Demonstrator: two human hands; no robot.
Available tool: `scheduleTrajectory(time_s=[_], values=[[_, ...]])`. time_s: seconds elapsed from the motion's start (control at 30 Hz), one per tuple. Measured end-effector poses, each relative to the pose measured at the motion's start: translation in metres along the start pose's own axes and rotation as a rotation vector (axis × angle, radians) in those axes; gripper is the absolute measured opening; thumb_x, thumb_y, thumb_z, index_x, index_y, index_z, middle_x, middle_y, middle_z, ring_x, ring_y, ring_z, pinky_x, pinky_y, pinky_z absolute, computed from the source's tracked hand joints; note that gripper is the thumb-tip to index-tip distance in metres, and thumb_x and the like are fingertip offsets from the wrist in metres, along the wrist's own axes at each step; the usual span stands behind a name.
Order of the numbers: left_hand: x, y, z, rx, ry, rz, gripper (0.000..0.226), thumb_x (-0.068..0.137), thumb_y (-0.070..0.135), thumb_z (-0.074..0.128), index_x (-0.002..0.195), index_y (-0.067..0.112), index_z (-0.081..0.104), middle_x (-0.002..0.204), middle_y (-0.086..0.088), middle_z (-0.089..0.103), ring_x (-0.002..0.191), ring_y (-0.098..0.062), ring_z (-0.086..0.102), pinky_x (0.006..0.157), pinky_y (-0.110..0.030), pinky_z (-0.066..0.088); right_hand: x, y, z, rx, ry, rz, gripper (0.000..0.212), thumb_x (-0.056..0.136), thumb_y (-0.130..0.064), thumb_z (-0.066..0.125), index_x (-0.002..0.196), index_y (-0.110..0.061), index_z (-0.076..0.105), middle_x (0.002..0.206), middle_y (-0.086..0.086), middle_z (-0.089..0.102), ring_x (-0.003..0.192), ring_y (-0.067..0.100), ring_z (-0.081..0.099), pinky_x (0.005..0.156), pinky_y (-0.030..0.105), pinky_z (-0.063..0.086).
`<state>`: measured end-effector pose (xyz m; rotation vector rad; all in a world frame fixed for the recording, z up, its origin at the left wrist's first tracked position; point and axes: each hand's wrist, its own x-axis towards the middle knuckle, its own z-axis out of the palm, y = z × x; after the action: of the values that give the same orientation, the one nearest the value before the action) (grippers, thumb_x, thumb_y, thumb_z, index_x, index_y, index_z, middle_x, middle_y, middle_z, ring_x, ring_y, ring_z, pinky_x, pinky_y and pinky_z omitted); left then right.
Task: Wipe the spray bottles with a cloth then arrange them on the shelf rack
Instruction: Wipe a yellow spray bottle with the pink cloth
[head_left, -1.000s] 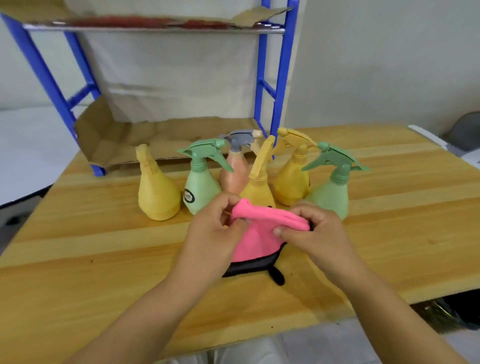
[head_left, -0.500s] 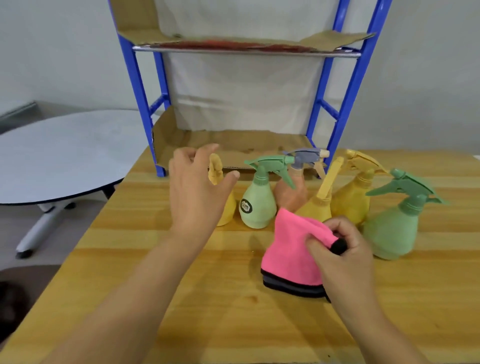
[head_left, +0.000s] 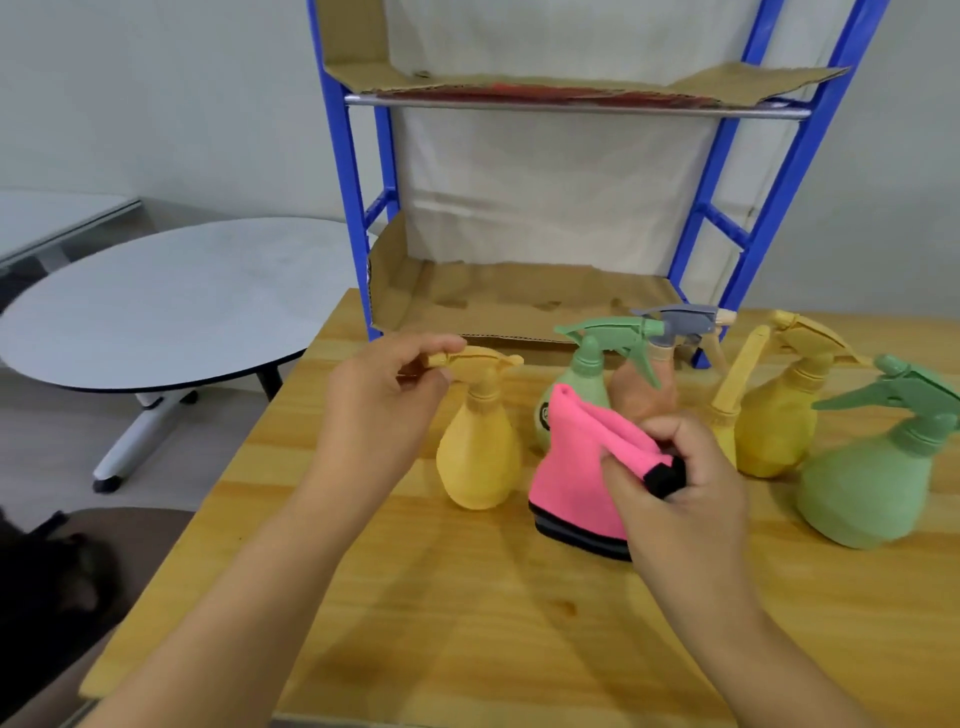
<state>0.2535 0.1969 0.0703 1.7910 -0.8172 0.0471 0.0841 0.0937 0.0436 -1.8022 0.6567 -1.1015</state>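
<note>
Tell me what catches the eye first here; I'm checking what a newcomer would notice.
The bright pink cloth, gripped by the right hand over the wooden table, stands out first. Left of it, the left hand pinches the nozzle of a yellow spray bottle, with the blue shelf rack standing behind.

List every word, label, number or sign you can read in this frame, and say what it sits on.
No text in this frame can be read.
The only marking is a round dark label low on the green spray bottle. It is too small and blurred to read, and the pink cloth partly covers it.
</note>
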Motion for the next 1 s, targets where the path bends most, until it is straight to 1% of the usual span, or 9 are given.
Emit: scheduleTrajectory(time_s=[0.13,0.27,0.37,0.43,0.57,0.67,0.8,0.93,1.0], values=[[-0.003,-0.004,-0.015,-0.122,-0.117,-0.039,0.026,0.087,0.004,0.058,0.096,0.025,0.07,0.06,0.02,0.056,0.056,0.004,0.047,0.056,-0.004,0.035,0.009,-0.009,0.035,-0.042,0.043,-0.184,0.042,0.074,0.0,0.067,0.081,-0.039,0.053,0.083,-0.022,0.06,0.077,-0.002,0.055,0.063,0.011,0.042],[-0.004,-0.006,-0.02,-0.221,-0.235,-0.013,0.025,0.091,-0.003,0.049,0.104,0.011,0.065,0.051,0.024,0.054,0.053,0.007,0.048,0.055,-0.003,0.036,0.009,0.001,0.07,-0.119,0.008,-0.336,0.029,0.073,0.002,0.066,0.097,-0.014,0.061,0.103,-0.008,0.06,0.101,0.01,0.056,0.081,0.03,0.048],[-0.005,-0.009,-0.02,-0.223,-0.27,0.026,0.025,0.092,-0.003,0.048,0.106,0.01,0.064,0.054,0.026,0.057,0.055,0.009,0.051,0.058,-0.002,0.037,0.007,0.011,0.087,-0.258,0.068,-0.395,0.045,0.068,0.001,0.076,0.107,-0.014,0.06,0.111,-0.006,0.049,0.104,0.015,0.049,0.087,0.012,0.039],[-0.005,-0.011,-0.02,-0.232,-0.277,0.035,0.026,0.092,-0.003,0.048,0.106,0.012,0.064,0.056,0.027,0.058,0.057,0.01,0.052,0.057,-0.001,0.037,0.007,0.016,0.094,-0.242,0.104,-0.406,0.049,0.067,0.006,0.075,0.11,-0.012,0.06,0.113,-0.008,0.044,0.106,0.018,0.049,0.089,0.012,0.038],[-0.005,-0.014,-0.018,-0.301,-0.282,0.016,0.026,0.091,-0.002,0.05,0.107,0.013,0.065,0.059,0.023,0.06,0.056,0.007,0.052,0.057,-0.003,0.039,0.008,0.027,0.101,-0.205,0.134,-0.55,0.048,0.065,0.016,0.067,0.108,-0.005,0.065,0.115,0.002,0.052,0.103,0.025,0.053,0.084,0.034,0.048],[-0.005,-0.013,-0.018,-0.365,-0.296,-0.006,0.026,0.092,0.001,0.05,0.107,0.014,0.065,0.079,0.009,0.07,0.069,0.0,0.058,0.063,-0.01,0.045,0.005,0.029,0.105,-0.219,0.096,-0.695,0.024,0.082,0.0,0.062,0.105,-0.003,0.067,0.114,0.004,0.056,0.096,0.028,0.055,0.079,0.036,0.046],[-0.004,-0.014,-0.022,-0.314,-0.304,0.033,0.027,0.094,0.007,0.046,0.104,0.025,0.065,0.091,0.021,0.07,0.091,0.007,0.063,0.07,-0.004,0.045,0.005,0.03,0.107,-0.335,0.022,-0.833,0.02,0.095,-0.018,0.05,0.111,-0.012,0.061,0.116,0.002,0.055,0.095,0.026,0.055,0.075,0.04,0.047],[-0.003,-0.013,-0.02,-0.249,-0.299,0.052,0.028,0.094,0.006,0.046,0.104,0.024,0.066,0.085,0.005,0.07,0.075,0.003,0.062,0.063,-0.006,0.045,0.013,0.031,0.099,-0.357,0.016,-0.843,0.023,0.096,-0.017,0.047,0.112,-0.011,0.062,0.117,0.0,0.055,0.094,0.025,0.052,0.075,0.038,0.048],[-0.002,-0.014,-0.02,-0.211,-0.278,0.067,0.028,0.094,0.006,0.046,0.104,0.024,0.066,0.077,-0.005,0.067,0.067,-0.006,0.06,0.06,-0.009,0.046,0.019,0.037,0.089,-0.367,0.053,-0.787,0.022,0.089,-0.006,0.053,0.107,-0.007,0.066,0.114,0.0,0.057,0.092,0.026,0.051,0.078,0.032,0.046]])
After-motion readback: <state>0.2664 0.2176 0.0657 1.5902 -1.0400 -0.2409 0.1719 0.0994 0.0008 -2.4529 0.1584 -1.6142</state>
